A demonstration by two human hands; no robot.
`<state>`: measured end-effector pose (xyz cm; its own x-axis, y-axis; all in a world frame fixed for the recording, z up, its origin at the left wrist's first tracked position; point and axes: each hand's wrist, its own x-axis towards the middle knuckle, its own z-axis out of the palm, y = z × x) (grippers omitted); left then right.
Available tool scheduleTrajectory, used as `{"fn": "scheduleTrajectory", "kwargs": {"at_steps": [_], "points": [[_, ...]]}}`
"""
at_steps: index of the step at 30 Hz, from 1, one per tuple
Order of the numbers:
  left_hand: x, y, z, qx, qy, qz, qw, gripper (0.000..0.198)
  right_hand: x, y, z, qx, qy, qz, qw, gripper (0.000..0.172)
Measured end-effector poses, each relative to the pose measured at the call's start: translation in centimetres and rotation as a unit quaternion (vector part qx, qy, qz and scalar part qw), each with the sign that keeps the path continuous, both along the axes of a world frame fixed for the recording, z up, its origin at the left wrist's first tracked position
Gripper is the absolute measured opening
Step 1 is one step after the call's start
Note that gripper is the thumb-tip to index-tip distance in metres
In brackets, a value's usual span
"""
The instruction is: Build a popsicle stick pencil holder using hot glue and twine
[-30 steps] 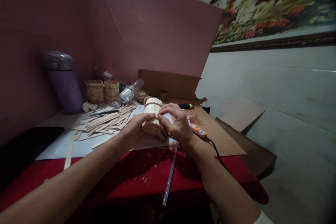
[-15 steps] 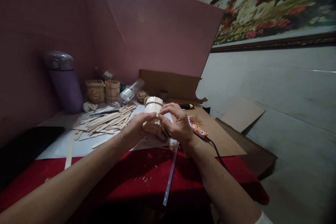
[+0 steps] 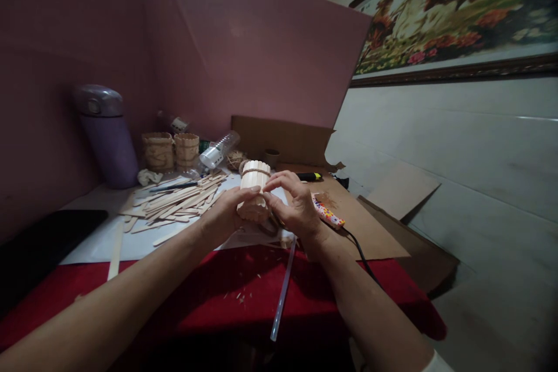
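Observation:
A small cylinder of pale craft sticks with a twine band round its top is held upright over the table's middle. My left hand wraps its lower left side, thumb on the front. My right hand grips its right side, fingertips pinched against the sticks near the middle. A length of twine loops under my right hand.
Loose craft sticks lie on white paper at the left. Behind them are a purple flask, two finished stick cups and a tipped plastic bottle. A patterned glue gun with black cord lies on cardboard. A clear glue stick rests on the red cloth.
Almost nothing has moved. The stick cylinder and both hands shifted very slightly; the fingers keep the same grip.

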<state>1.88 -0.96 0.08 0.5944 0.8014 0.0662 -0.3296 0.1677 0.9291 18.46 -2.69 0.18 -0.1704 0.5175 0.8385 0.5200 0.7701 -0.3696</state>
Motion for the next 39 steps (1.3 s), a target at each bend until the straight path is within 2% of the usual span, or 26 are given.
{"fn": "scheduleTrajectory", "kwargs": {"at_steps": [6, 9, 12, 17, 19, 22, 24, 26, 29, 32, 35, 39], "points": [[-0.1, 0.1, -0.1, 0.019, 0.002, -0.016, 1.0, 0.028, 0.0, 0.1, 0.0, -0.01, 0.002, 0.002, 1.0, 0.007], [-0.1, 0.1, -0.1, 0.005, 0.013, -0.007, 1.0, 0.028, 0.0, -0.1, 0.0, -0.026, 0.014, 0.01, 0.999, 0.006], [-0.1, -0.1, 0.1, -0.011, 0.011, -0.015, 1.0, 0.028, -0.3, -0.3, 0.0, -0.042, 0.052, -0.004, 0.998, 0.012], [-0.1, 0.1, 0.1, -0.033, -0.016, 0.019, 0.999, 0.024, -0.2, 0.1, -0.1, -0.038, 0.169, -0.096, 0.98, 0.026], [-0.2, 0.4, 0.0, -0.027, -0.038, 0.033, 0.998, 0.021, 0.7, 0.6, 0.4, -0.046, 0.176, -0.157, 0.971, 0.03], [-0.3, 0.8, 0.0, -0.029, -0.063, 0.037, 0.997, 0.018, 3.7, 1.0, 2.0, -0.142, 0.057, -0.29, 0.945, 0.035], [-0.4, 1.0, 0.0, -0.037, -0.069, 0.047, 0.996, 0.017, 6.2, 0.7, 2.9, -0.184, 0.003, -0.315, 0.931, 0.032], [-0.4, 1.1, 0.1, -0.042, -0.071, 0.054, 0.995, 0.016, 8.5, 0.1, 3.1, -0.223, -0.052, -0.327, 0.917, 0.024], [-0.4, 1.1, 0.3, -0.047, -0.074, 0.072, 0.994, 0.017, 10.4, -1.0, 1.7, -0.29, -0.13, -0.321, 0.892, 0.022], [-0.4, 1.0, 0.6, -0.055, -0.079, 0.103, 0.99, 0.017, 10.6, -1.3, -0.2, -0.324, -0.166, -0.313, 0.877, 0.023], [-0.4, 1.0, 0.9, -0.066, -0.092, 0.119, 0.986, 0.016, 10.0, -0.8, -1.5, -0.338, -0.168, -0.313, 0.872, 0.025], [-0.6, 1.2, 0.7, -0.051, -0.095, 0.101, 0.989, 0.017, 10.3, 0.1, -1.7, -0.334, -0.122, -0.31, 0.882, 0.021]]}}
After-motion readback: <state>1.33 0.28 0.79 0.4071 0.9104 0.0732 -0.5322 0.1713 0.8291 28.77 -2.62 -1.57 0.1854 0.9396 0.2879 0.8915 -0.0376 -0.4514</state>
